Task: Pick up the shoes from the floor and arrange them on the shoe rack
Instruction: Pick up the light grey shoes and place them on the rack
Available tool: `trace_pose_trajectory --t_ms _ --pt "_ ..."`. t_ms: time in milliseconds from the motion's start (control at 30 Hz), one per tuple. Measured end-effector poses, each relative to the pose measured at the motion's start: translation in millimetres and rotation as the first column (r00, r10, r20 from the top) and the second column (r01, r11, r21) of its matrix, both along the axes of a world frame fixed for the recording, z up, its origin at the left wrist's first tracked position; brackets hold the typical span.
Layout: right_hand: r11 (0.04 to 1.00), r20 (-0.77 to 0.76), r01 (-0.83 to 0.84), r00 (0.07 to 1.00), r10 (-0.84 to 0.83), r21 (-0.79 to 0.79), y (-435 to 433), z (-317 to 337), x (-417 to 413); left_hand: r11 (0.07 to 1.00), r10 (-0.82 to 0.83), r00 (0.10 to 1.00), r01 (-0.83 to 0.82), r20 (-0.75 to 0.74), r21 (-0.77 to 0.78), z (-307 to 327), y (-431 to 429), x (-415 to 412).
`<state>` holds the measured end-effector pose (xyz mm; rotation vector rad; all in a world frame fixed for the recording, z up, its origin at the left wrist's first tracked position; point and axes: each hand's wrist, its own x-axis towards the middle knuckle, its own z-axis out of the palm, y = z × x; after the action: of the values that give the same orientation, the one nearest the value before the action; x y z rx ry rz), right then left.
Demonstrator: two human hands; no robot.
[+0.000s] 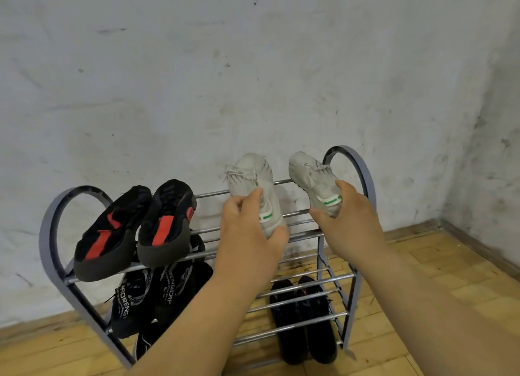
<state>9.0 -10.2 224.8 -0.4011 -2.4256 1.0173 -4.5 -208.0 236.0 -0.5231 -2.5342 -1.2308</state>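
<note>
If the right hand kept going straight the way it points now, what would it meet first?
Likely the wall: the right hand points forward over the rack, and the white shoe it grips would touch first. Depth is unclear.

The left hand (247, 223) and right hand (349, 215) cover the heels of the white shoes (250, 175).
</note>
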Motion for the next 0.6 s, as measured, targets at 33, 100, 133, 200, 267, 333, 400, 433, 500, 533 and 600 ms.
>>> trace_pose_trajectory --t_ms 33,100,133,200,267,333,400,433,500,533,600 --pt "0.999 0.046 -0.006 0.999 0.005 0.034 1 -3 -1 1.000 -0.011 1.000 0.011 -0.001 -0.006 -3 5 -4" --pt "0.996 0.107 -0.038 0.994 0.029 0.081 5 -4 -2 0.998 -0.048 0.998 0.049 0.038 -0.039 -10 14 -13" --pt "0.996 0.120 -0.051 0.992 0.043 0.067 7 -4 -1 0.995 -0.070 0.995 0.074 0.064 -0.065 -14 18 -17" --pt "0.995 0.138 -0.099 0.986 0.098 0.002 13 0 5 0.986 -0.113 0.988 0.125 0.108 -0.112 -18 24 -24" --pt "0.987 0.139 -0.148 0.978 0.155 -0.060 22 3 10 0.978 -0.158 0.976 0.176 0.153 -0.116 -18 24 -29" --pt "0.980 0.136 -0.181 0.972 0.190 -0.076 26 3 14 0.971 -0.193 0.964 0.215 0.185 -0.109 -16 21 -31" --pt "0.982 0.145 -0.175 0.972 0.183 -0.071 26 3 15 0.964 -0.227 0.953 0.250 0.202 -0.094 -15 20 -31" --pt "0.984 0.144 -0.168 0.974 0.176 -0.065 26 3 15 0.961 -0.239 0.949 0.261 0.208 -0.087 -15 21 -32" --pt "0.984 0.140 -0.163 0.975 0.172 -0.068 27 2 14 0.961 -0.235 0.946 0.261 0.222 -0.094 -15 21 -32" --pt "0.984 0.143 -0.163 0.975 0.171 -0.066 27 2 13 0.962 -0.227 0.947 0.254 0.229 -0.096 -15 21 -32" --pt "0.988 0.148 -0.146 0.977 0.151 -0.040 27 1 13 0.970 -0.208 0.948 0.232 0.240 -0.074 -15 19 -33"
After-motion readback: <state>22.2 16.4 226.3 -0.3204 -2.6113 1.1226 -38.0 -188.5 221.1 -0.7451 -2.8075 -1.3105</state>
